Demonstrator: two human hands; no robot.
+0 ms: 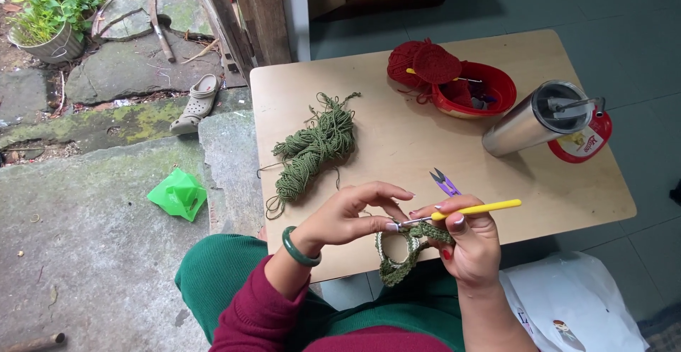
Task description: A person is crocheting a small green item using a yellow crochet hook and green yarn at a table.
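Note:
My right hand grips a yellow-handled crochet hook, held level with its metal tip pointing left. My left hand, with a green bangle on the wrist, pinches the green yarn at the hook's tip. A small green crocheted loop hangs below both hands over the table's front edge. A loose skein of green cord lies on the wooden table beyond my left hand. Purple thread snips lie just past my fingers.
At the table's far side a red bowl holds small items, with red crocheted rounds beside it. A steel tumbler lies by a red lid. A white plastic bag sits at lower right. Left are stone slabs, a green bag, a sandal.

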